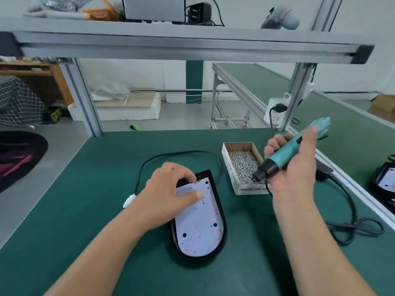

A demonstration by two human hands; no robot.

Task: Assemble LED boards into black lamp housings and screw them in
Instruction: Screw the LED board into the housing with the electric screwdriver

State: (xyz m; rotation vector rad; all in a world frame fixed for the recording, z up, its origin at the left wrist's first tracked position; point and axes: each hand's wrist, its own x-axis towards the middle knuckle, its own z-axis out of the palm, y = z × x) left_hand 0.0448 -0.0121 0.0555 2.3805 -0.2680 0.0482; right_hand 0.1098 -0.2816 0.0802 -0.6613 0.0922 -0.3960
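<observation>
So the LED board (198,229) is already sat inside the black housing (223,218), which lies flat in the middle of the green surface (85,210). It's pinned by the left hand (171,189): thumb laid flat on the board, fingers curled down over the far, squared-off end of the housing, so that grip is taken up with holding the pair together. The right hand (292,169) is wrapped round the teal screwdriver (284,154), full-fist grip, with the bit angled down over the box (226,159) of screws (243,165) just beside the housing. Whether a screw is already stuck on the bit can't be told, it's too blurry.

Looks like the pick-a-screw stage, judging by that. A few tips:

- One screw should be picked up on the bit, not a clump, and checked for sitting straight before it's carried across.
- The board shouldn't be let go of meanwhile, or its holes could drift out of line.
- The driver is best brought down upright over a dark hole, not slanted as it's held now, and the trigger left alone until the tip is seated.
- The thumb is near the far holes, so it may need shifting first.
- The black cable (181,153) looped behind should be kept out from under the rim.
</observation>
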